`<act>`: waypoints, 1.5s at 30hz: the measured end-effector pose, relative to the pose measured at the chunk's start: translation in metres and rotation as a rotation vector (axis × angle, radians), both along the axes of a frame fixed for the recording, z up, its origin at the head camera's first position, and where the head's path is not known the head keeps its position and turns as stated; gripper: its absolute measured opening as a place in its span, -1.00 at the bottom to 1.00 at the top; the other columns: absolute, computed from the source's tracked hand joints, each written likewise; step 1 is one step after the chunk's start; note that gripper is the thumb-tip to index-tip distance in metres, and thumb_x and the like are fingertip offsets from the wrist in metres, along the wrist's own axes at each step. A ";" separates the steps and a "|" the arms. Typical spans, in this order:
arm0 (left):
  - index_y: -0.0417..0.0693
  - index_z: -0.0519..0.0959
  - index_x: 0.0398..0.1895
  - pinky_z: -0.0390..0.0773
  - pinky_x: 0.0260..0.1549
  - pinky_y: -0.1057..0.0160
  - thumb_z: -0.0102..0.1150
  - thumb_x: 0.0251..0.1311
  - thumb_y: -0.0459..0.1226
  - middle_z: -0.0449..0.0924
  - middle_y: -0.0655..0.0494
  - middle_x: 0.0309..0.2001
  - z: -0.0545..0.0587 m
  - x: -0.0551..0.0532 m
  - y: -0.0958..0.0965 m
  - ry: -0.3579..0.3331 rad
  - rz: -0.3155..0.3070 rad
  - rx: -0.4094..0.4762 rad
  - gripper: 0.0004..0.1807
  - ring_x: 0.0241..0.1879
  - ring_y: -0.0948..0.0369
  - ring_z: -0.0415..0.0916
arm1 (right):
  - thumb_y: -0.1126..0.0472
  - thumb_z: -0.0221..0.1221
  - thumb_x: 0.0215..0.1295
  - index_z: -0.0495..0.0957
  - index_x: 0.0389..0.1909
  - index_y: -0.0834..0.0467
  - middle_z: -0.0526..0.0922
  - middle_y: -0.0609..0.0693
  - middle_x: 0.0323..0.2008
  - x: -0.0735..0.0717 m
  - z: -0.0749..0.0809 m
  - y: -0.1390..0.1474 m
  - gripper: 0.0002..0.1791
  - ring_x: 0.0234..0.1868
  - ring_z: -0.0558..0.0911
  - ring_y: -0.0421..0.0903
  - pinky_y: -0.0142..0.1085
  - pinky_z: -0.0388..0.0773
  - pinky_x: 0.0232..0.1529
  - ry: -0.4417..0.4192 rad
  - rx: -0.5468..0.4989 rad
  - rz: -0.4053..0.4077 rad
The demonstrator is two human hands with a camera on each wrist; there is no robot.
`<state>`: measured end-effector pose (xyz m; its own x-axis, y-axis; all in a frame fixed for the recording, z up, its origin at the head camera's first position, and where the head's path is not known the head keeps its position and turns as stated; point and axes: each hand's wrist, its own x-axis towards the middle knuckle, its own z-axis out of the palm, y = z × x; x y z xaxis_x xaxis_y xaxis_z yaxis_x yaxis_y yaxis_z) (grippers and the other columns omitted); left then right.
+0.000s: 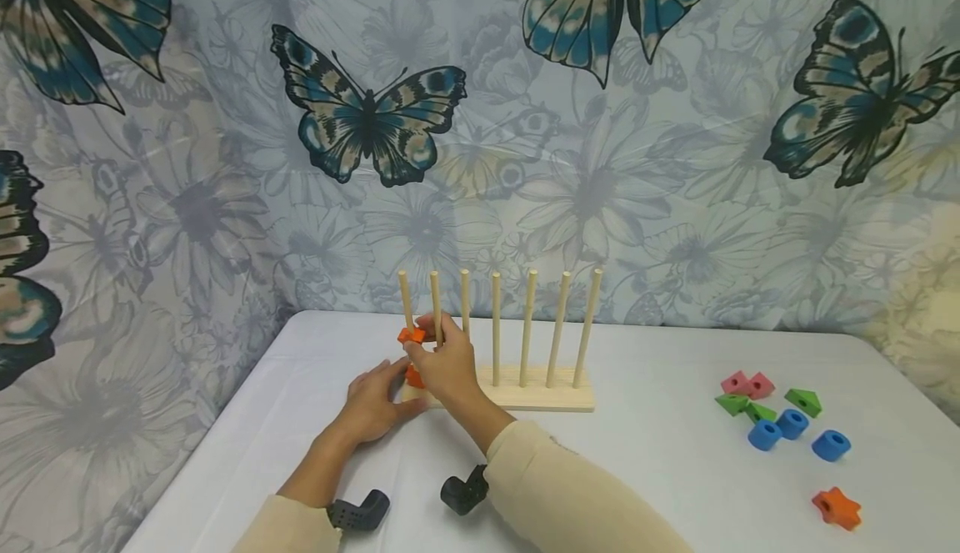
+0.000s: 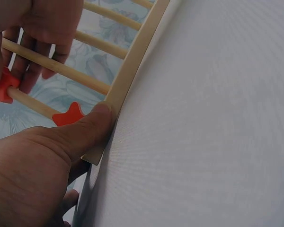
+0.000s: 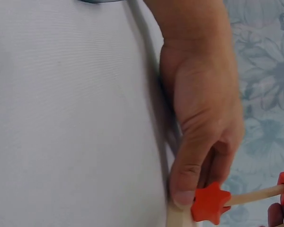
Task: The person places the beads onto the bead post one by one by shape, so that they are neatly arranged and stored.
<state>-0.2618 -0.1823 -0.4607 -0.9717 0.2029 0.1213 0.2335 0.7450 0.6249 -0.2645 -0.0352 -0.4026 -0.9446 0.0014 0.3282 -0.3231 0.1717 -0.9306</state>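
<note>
A wooden peg rack (image 1: 525, 404) with a row of upright pegs stands on the white table. My left hand (image 1: 372, 404) grips the left end of its base, the thumb lying along the front edge in the left wrist view. One orange star block (image 3: 211, 203) sits low on the leftmost peg, right beside that thumb. Higher on the same peg is a second orange star (image 1: 408, 335), threaded on and pinched by my right hand (image 1: 452, 367). Behind the neighbouring peg, the other right fingers extend. The remaining pegs hold no blocks.
To the right on the table lie pink blocks (image 1: 759, 386), green triangular blocks (image 1: 804, 403), blue cylinders (image 1: 832, 445) and another orange star block (image 1: 837, 509). A butterfly-print cloth (image 1: 637, 228) hangs behind the table.
</note>
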 end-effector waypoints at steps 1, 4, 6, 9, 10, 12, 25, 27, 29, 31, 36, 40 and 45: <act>-0.17 0.34 0.36 -0.15 0.29 -0.20 0.43 0.04 -0.04 0.36 -0.15 0.30 0.000 0.000 -0.001 0.002 -0.002 0.003 -0.16 0.38 -0.15 0.05 | 0.35 0.33 0.11 0.56 -0.12 0.14 0.62 -0.12 -0.29 0.000 -0.002 0.000 -0.71 -0.15 0.56 -0.14 -0.13 0.43 -0.01 -0.009 0.002 -0.003; -0.17 0.34 0.37 -0.15 0.29 -0.20 0.42 0.04 -0.04 0.37 -0.14 0.30 -0.001 0.001 -0.002 0.009 -0.007 0.005 -0.16 0.38 -0.16 0.06 | 0.37 0.31 0.10 0.56 -0.14 0.15 0.61 -0.11 -0.30 0.001 -0.006 -0.001 -0.72 -0.14 0.55 -0.14 -0.11 0.42 0.04 -0.036 -0.001 -0.001; -0.15 0.34 0.38 -0.15 0.29 -0.20 0.43 0.03 -0.05 0.37 -0.13 0.29 -0.001 0.000 -0.002 0.015 -0.010 0.003 -0.16 0.38 -0.16 0.06 | 0.39 0.30 0.11 0.57 -0.13 0.16 0.62 -0.10 -0.29 0.001 -0.008 -0.001 -0.72 -0.12 0.55 -0.12 -0.08 0.42 0.07 -0.046 0.002 -0.001; -0.15 0.34 0.37 -0.15 0.30 -0.19 0.43 0.03 -0.07 0.37 -0.12 0.30 -0.001 0.000 -0.002 0.018 -0.012 0.000 -0.17 0.38 -0.15 0.06 | 0.40 0.29 0.11 0.56 -0.14 0.19 0.62 -0.07 -0.27 0.001 -0.011 0.000 -0.72 -0.09 0.56 -0.09 -0.04 0.44 0.10 -0.053 0.010 0.001; -0.16 0.35 0.37 -0.15 0.30 -0.20 0.43 0.03 -0.07 0.37 -0.12 0.30 -0.001 0.001 -0.001 0.017 -0.013 0.000 -0.17 0.39 -0.15 0.06 | 0.40 0.28 0.11 0.56 -0.13 0.19 0.62 -0.07 -0.25 0.001 -0.012 0.000 -0.72 -0.08 0.56 -0.08 -0.04 0.44 0.10 -0.057 0.013 0.003; -0.18 0.35 0.36 -0.16 0.30 -0.20 0.43 0.03 -0.06 0.37 -0.13 0.30 -0.001 0.001 -0.001 0.017 -0.012 0.000 -0.17 0.39 -0.15 0.06 | 0.40 0.28 0.12 0.55 -0.13 0.19 0.62 -0.05 -0.24 0.002 -0.013 0.000 -0.73 -0.07 0.56 -0.07 -0.02 0.44 0.11 -0.068 0.023 0.003; -0.23 0.35 0.34 -0.14 0.29 -0.18 0.43 0.02 -0.01 0.37 -0.16 0.29 -0.002 0.000 -0.002 0.018 -0.025 0.009 -0.14 0.38 -0.16 0.06 | 0.39 0.31 0.13 0.55 -0.07 0.13 0.61 -0.07 -0.20 0.003 -0.022 0.003 -0.67 -0.01 0.54 -0.01 -0.13 0.52 0.02 -0.167 0.115 -0.012; -0.21 0.36 0.34 -0.14 0.29 -0.18 0.43 0.02 -0.02 0.38 -0.15 0.28 -0.002 0.000 -0.002 0.018 -0.023 0.010 -0.15 0.38 -0.16 0.06 | 0.38 0.31 0.12 0.56 -0.06 0.13 0.61 -0.07 -0.19 0.004 -0.023 0.003 -0.66 -0.01 0.54 -0.01 -0.12 0.51 0.02 -0.177 0.120 -0.017; -0.20 0.37 0.34 -0.14 0.29 -0.18 0.43 0.02 -0.02 0.39 -0.14 0.28 -0.002 0.000 -0.001 0.019 -0.022 0.009 -0.16 0.38 -0.16 0.07 | 0.38 0.31 0.12 0.55 -0.04 0.13 0.62 -0.07 -0.17 0.005 -0.023 0.004 -0.64 -0.01 0.55 0.00 -0.11 0.51 0.01 -0.179 0.127 -0.022; -0.18 0.37 0.34 -0.15 0.29 -0.18 0.44 0.01 -0.03 0.41 -0.13 0.27 -0.001 -0.001 -0.001 0.018 -0.021 0.009 -0.17 0.38 -0.16 0.07 | 0.37 0.31 0.12 0.55 -0.01 0.14 0.64 -0.06 -0.15 0.005 -0.023 0.005 -0.62 0.00 0.56 0.00 -0.13 0.51 0.01 -0.174 0.131 -0.023; -0.20 0.38 0.33 -0.16 0.30 -0.18 0.44 0.01 -0.05 0.42 -0.15 0.25 0.000 -0.001 0.000 0.019 -0.017 0.009 -0.18 0.38 -0.16 0.07 | 0.35 0.29 0.15 0.49 0.12 0.15 0.63 0.02 -0.02 0.009 -0.020 0.010 -0.53 0.06 0.55 0.04 -0.13 0.51 0.04 -0.138 0.143 0.000; -0.20 0.39 0.32 -0.16 0.30 -0.17 0.44 0.02 -0.06 0.42 -0.14 0.26 0.000 0.000 0.000 0.016 -0.013 0.008 -0.19 0.38 -0.15 0.06 | 0.31 0.28 0.16 0.44 0.20 0.16 0.59 0.08 0.05 0.013 -0.014 0.016 -0.46 0.10 0.53 0.07 -0.07 0.48 0.07 -0.089 0.190 0.027; -0.16 0.40 0.32 -0.17 0.31 -0.16 0.44 0.02 -0.06 0.41 -0.10 0.27 0.000 0.000 0.000 0.016 -0.007 -0.004 -0.21 0.39 -0.14 0.05 | 0.27 0.26 0.19 0.35 0.31 0.21 0.56 0.10 0.10 0.021 0.001 0.025 -0.37 0.17 0.48 0.07 -0.07 0.42 0.15 -0.036 0.209 0.087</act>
<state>-0.2619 -0.1823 -0.4609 -0.9682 0.2098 0.1363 0.2486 0.7456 0.6183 -0.2440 -0.0106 -0.4012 -0.9492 -0.1450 0.2793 -0.3127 0.3345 -0.8890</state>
